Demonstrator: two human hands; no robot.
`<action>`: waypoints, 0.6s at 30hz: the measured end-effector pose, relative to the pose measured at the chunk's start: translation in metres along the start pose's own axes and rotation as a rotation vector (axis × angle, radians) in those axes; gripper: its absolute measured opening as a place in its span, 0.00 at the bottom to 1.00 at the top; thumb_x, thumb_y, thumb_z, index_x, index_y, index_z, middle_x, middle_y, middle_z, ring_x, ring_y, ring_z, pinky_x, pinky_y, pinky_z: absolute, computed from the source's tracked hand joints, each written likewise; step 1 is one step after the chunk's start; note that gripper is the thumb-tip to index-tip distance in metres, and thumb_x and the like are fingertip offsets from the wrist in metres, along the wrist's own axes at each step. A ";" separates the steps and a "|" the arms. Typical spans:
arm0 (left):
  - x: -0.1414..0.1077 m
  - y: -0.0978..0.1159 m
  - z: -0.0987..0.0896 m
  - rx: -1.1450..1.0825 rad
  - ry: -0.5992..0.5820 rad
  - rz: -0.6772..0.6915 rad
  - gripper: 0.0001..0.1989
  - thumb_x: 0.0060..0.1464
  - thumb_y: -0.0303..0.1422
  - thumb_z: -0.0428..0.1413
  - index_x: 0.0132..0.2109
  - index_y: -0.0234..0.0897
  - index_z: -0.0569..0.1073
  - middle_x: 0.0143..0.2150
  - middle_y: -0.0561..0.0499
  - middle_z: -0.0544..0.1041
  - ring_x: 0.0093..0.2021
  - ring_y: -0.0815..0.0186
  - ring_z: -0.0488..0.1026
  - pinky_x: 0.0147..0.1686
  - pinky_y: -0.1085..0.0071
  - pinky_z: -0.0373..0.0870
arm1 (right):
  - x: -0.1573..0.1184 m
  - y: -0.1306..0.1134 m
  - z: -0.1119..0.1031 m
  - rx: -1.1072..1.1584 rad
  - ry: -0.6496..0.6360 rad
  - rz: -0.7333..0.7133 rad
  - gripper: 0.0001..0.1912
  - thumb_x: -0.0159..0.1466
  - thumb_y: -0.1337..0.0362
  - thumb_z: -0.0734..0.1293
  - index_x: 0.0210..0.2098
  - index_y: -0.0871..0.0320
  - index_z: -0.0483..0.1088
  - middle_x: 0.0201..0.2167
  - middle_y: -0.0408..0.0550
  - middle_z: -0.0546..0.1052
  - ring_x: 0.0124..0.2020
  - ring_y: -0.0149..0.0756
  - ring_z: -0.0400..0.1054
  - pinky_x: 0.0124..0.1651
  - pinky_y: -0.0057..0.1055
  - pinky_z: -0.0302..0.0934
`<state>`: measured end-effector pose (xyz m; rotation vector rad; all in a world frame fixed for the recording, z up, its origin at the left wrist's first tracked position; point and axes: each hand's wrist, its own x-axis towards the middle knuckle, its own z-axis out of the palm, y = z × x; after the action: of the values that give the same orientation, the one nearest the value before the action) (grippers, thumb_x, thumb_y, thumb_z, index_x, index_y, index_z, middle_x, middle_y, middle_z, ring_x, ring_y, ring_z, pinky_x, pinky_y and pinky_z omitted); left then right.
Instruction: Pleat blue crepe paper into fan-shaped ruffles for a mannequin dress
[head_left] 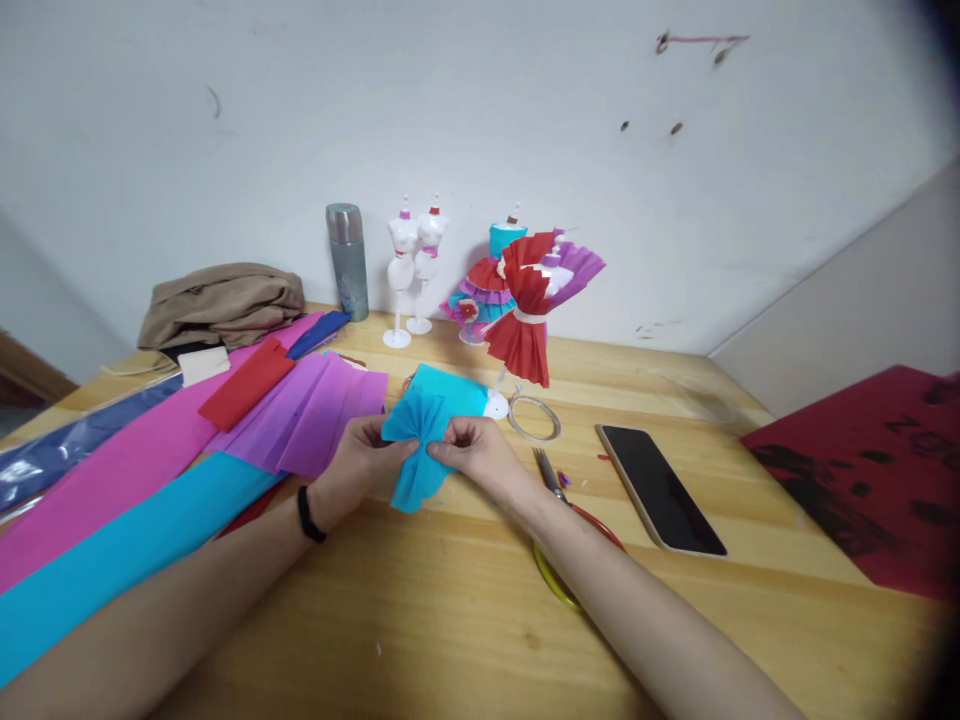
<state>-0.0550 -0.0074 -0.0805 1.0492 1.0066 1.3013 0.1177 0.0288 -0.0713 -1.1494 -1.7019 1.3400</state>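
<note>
A piece of blue crepe paper (417, 478), gathered at its middle so that it flares like a bow, is held above the table. My left hand (358, 462) pinches its left side between thumb and fingers. At the gathered centre, my right hand (476, 452) pinches the paper too. Just behind it lies a flat blue crepe paper piece (465, 392). Beyond that stands a small mannequin (553, 280) dressed in pleated red and purple paper with a pale waistband. Under my right forearm rest scissors (553, 475) with red and yellow handles, partly hidden.
Pink, purple, blue and red crepe paper (180, 430) covers the left side, with a brown cloth (221, 300) behind. A flask (347, 262), two bare mannequins (403, 250) and a dressed one (508, 240) stand along the wall. A wire coil (556, 422), phone (664, 490) and red bag (862, 480) lie right.
</note>
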 end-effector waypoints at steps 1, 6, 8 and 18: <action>0.000 0.000 0.001 -0.010 0.002 -0.009 0.10 0.39 0.35 0.69 0.29 0.34 0.80 0.26 0.51 0.80 0.25 0.65 0.74 0.29 0.69 0.73 | 0.000 -0.001 -0.001 0.017 -0.010 0.009 0.14 0.46 0.56 0.68 0.17 0.56 0.59 0.16 0.36 0.61 0.20 0.26 0.52 0.23 0.25 0.48; 0.000 0.001 0.003 -0.096 -0.020 -0.067 0.12 0.40 0.35 0.68 0.32 0.33 0.80 0.30 0.48 0.82 0.28 0.62 0.77 0.32 0.66 0.75 | -0.001 -0.003 -0.003 0.048 -0.007 0.029 0.14 0.46 0.58 0.68 0.17 0.56 0.59 0.15 0.36 0.60 0.19 0.26 0.50 0.22 0.25 0.46; 0.000 0.001 0.003 -0.137 -0.037 -0.094 0.12 0.41 0.35 0.68 0.33 0.33 0.80 0.32 0.48 0.82 0.30 0.60 0.78 0.34 0.65 0.75 | -0.001 -0.004 -0.003 0.043 0.020 0.019 0.13 0.47 0.58 0.67 0.17 0.55 0.58 0.15 0.35 0.59 0.19 0.25 0.49 0.22 0.25 0.45; 0.002 -0.006 0.002 -0.194 -0.037 -0.119 0.11 0.42 0.34 0.68 0.34 0.33 0.80 0.34 0.47 0.82 0.32 0.62 0.78 0.38 0.64 0.75 | 0.001 -0.001 0.000 -0.228 0.227 -0.102 0.11 0.49 0.63 0.64 0.15 0.55 0.57 0.15 0.37 0.60 0.20 0.28 0.53 0.24 0.26 0.48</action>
<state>-0.0513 -0.0050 -0.0859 0.8504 0.8821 1.2509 0.1172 0.0292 -0.0700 -1.2702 -1.7505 0.9329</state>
